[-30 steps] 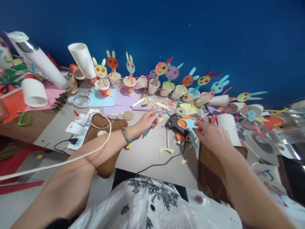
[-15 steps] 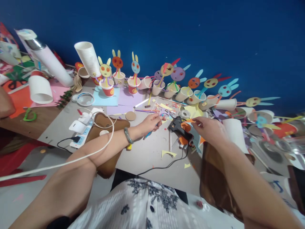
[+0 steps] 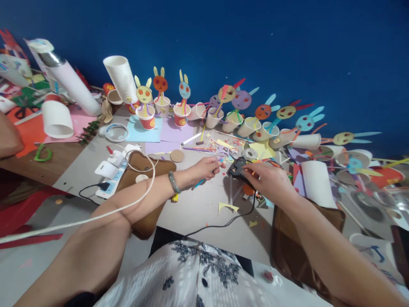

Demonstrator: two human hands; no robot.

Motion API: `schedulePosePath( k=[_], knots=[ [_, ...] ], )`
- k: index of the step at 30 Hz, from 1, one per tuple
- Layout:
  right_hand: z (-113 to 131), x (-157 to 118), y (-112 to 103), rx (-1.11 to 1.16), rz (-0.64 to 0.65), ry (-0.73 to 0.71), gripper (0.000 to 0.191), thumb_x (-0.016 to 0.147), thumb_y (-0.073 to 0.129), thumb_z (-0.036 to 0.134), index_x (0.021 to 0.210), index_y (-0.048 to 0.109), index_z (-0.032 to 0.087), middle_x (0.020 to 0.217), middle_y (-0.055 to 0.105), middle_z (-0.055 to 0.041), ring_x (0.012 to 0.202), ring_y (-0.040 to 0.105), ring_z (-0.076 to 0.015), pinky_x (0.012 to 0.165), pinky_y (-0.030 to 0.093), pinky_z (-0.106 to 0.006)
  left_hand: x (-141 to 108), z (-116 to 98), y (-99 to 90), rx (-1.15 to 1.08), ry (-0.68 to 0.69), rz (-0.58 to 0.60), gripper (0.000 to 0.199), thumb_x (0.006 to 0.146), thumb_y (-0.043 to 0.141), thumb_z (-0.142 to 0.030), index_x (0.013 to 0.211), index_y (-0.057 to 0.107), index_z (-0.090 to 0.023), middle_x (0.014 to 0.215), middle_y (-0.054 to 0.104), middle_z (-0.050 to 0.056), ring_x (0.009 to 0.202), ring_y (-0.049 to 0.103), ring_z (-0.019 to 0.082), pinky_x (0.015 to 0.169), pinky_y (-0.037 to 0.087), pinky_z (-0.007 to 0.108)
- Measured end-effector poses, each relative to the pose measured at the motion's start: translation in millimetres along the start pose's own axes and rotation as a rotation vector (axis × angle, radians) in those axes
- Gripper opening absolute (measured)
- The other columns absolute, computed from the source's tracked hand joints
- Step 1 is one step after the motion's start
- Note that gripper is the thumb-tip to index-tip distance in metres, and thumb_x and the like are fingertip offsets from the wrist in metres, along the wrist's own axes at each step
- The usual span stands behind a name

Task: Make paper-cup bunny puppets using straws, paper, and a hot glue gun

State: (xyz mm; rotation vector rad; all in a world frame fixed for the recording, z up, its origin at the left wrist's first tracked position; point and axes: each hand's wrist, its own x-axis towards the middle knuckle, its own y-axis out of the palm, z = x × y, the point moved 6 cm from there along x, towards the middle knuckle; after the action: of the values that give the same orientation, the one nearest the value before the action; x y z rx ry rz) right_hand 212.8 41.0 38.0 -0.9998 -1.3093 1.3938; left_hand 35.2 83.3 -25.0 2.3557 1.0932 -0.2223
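Observation:
My left hand [image 3: 206, 169], with a bracelet on its wrist, is closed around a thin blue piece [image 3: 198, 184]. One end of it sticks out below the fist; its exact kind is hard to make out. My right hand [image 3: 270, 179] is on the black hot glue gun [image 3: 237, 167], its fingers closed at the handle and partly covering it. The gun lies on the table to the right of my left fist, its cable [image 3: 234, 219] trailing toward me. Paper scraps and a roll of tape [image 3: 249, 154] lie just behind it.
Paper cups with rabbit-faced figures [image 3: 148, 117] line the wall side. A stack of cups [image 3: 119, 79] and a thermos flask [image 3: 72, 87] stand at left. A power strip [image 3: 110, 185] with a white cable is by my left forearm. A person's arm [image 3: 8, 136] shows far left.
My right hand has moved left from an orange paper piece beside the glue gun onto the gun's handle. My left hand keeps its grip, nearly in place.

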Motion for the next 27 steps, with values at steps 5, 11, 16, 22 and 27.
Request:
schedulePosePath(
  k=[5, 11, 16, 22, 27],
  knots=[
    [-38, -11, -13, -0.090, -0.014, 0.183, 0.033, 0.094, 0.049, 0.039, 0.101, 0.076, 0.021, 0.089, 0.078, -0.0103, 0.076, 0.071, -0.0253, 0.066, 0.047, -0.033, 3, -2, -5.2, -0.038, 0.004, -0.062, 0.014, 0.098, 0.048, -0.016, 0.089, 0.058, -0.015, 0.061, 0.042, -0.008, 0.040, 0.028, 0.002, 0.041, 0.018, 0.014],
    [-77, -48, -11, -0.247, 0.101, 0.411, 0.033, 0.095, 0.047, 0.037, 0.107, 0.074, 0.023, 0.098, 0.079, -0.0142, 0.084, 0.072, -0.0305, 0.063, 0.043, -0.035, 1, -4, -4.0, -0.053, -0.047, -0.100, 0.018, 0.093, 0.042, -0.010, 0.088, 0.058, -0.016, 0.058, 0.041, -0.007, 0.039, 0.029, 0.003, 0.040, 0.019, 0.015],
    [-96, -81, -2, -0.315, 0.167, 0.503, 0.032, 0.096, 0.046, 0.038, 0.103, 0.074, 0.023, 0.095, 0.078, -0.0177, 0.081, 0.072, -0.0339, 0.061, 0.040, -0.038, -3, -6, -3.8, -0.035, -0.038, -0.125, 0.019, 0.093, 0.041, -0.008, 0.093, 0.058, -0.016, 0.061, 0.042, -0.008, 0.040, 0.032, 0.003, 0.040, 0.021, 0.015],
    [-108, -90, 1, -0.289, 0.128, 0.489, 0.035, 0.095, 0.045, 0.041, 0.099, 0.075, 0.023, 0.094, 0.079, -0.0185, 0.078, 0.070, -0.0364, 0.058, 0.038, -0.039, -1, -7, -6.0, -0.055, 0.014, -0.139, 0.016, 0.097, 0.042, -0.007, 0.095, 0.056, -0.016, 0.065, 0.053, -0.005, 0.046, 0.045, 0.004, 0.046, 0.034, 0.016],
    [-98, -38, 5, -0.159, 0.127, 0.382, 0.040, 0.097, 0.046, 0.036, 0.119, 0.074, 0.019, 0.101, 0.079, -0.0162, 0.089, 0.070, -0.0293, 0.070, 0.043, -0.035, 2, -2, -5.6, -0.087, -0.009, -0.103, 0.011, 0.098, 0.045, -0.012, 0.099, 0.055, -0.017, 0.073, 0.063, -0.001, 0.053, 0.058, 0.009, 0.055, 0.049, 0.022]
  ],
)
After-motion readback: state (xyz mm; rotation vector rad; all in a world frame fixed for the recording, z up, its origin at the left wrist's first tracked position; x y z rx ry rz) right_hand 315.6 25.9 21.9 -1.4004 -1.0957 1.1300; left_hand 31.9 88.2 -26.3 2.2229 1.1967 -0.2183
